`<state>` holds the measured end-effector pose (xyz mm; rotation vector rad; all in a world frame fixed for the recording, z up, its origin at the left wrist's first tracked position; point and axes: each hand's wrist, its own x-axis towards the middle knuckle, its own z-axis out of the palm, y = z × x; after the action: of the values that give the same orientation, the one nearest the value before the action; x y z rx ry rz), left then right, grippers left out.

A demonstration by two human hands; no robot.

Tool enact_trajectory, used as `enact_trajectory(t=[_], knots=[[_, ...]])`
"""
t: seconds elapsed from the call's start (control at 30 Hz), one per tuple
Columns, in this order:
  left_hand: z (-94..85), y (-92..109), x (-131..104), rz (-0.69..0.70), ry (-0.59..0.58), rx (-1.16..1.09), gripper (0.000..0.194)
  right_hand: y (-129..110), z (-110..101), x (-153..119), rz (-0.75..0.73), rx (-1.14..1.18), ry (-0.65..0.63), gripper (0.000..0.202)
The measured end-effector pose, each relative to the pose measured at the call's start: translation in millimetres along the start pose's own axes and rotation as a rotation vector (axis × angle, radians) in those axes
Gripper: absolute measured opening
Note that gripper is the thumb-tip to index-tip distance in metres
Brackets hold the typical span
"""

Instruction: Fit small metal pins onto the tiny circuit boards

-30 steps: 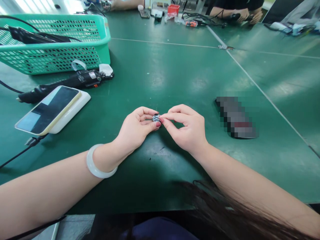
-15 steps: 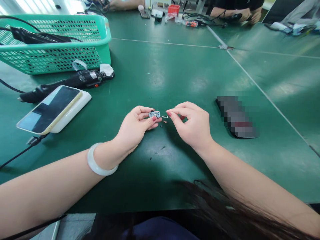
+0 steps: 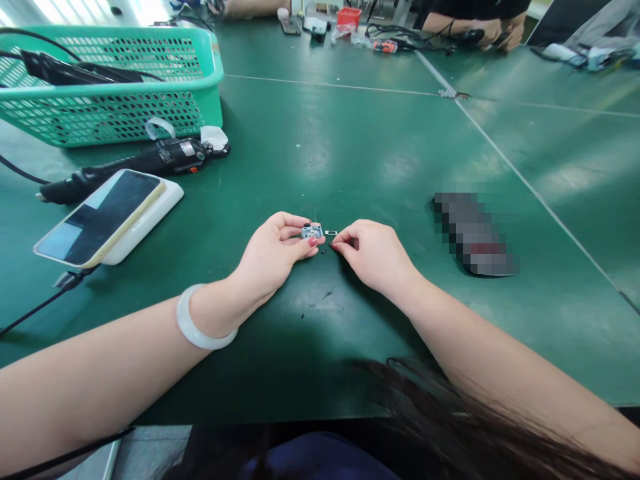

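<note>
My left hand (image 3: 273,257) pinches a small pale blue-grey part (image 3: 312,231) between thumb and fingers, just above the green table (image 3: 370,140). Close by on the right, my right hand (image 3: 375,257) has thumb and index fingertips pressed together low at the tabletop; whatever is between them is too small to make out. A tiny white-edged rectangular piece (image 3: 331,233) lies between the two hands, just beyond the right fingertips. Tiny dark bits (image 3: 323,251) rest beside the left fingertips.
At the left stand a green basket (image 3: 150,117) holding black tools, a black corded tool (image 3: 165,157) and a phone (image 3: 100,217) on a white block. A pixelated dark object (image 3: 475,233) lies right. Across the table are a red box (image 3: 349,16), cables and another person's hands (image 3: 493,33).
My right hand has moved down to the tabletop, where its fingertips now cover the spot of a small copper-coloured piece. The part in my left hand has shifted slightly right and down.
</note>
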<state>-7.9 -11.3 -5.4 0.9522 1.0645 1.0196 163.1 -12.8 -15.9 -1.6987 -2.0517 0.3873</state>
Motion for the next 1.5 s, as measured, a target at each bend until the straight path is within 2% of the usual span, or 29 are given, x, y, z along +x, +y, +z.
enact_trajectory(t=[0.23, 0.4, 0.47, 0.6, 0.8, 0.97, 1.07, 1.27, 1.5], knots=[[-0.1, 0.7, -0.3, -0.019, -0.028, 0.051, 0.027, -0.2, -0.6, -0.6, -0.07, -0.032, 0.003, 0.015], [0.8, 2.5, -2.2, -0.03, -0.05, 0.048, 0.026, -4.7, -9.1, -3.3, -0.155, 0.173, 0.176, 0.015], [1.4, 3.3, -3.0, -0.031, -0.059, 0.051, 0.024, -7.2, -11.2, -5.0, -0.187, 0.247, 0.204, 0.016], [2.3, 4.2, -3.7, -0.026, -0.062, 0.056, 0.023, -9.8, -10.1, -7.4, -0.183, 0.327, 0.174, 0.014], [1.9, 3.7, -3.2, -0.021, -0.074, 0.058, 0.025, -9.4, -9.8, -7.5, -0.179, 0.317, 0.173, 0.014], [2.0, 2.1, -3.0, -0.012, -0.084, 0.045, 0.02, -3.1, -14.9, -3.9, -0.281, 0.259, 0.187, 0.017], [1.2, 2.7, -3.6, -0.016, -0.149, 0.037, 0.016, 2.1, -16.7, -1.2, -0.393, 0.292, 0.213, 0.02], [-2.3, 3.0, -6.3, -0.134, -0.441, -0.046, 0.017, 3.8, -20.4, -1.0, -0.578, 0.438, 0.173, 0.022], [-3.6, 3.0, -7.6, -0.169, -0.549, -0.148, 0.019, -0.7, -22.1, -4.1, -0.629, 0.494, 0.14, 0.021]])
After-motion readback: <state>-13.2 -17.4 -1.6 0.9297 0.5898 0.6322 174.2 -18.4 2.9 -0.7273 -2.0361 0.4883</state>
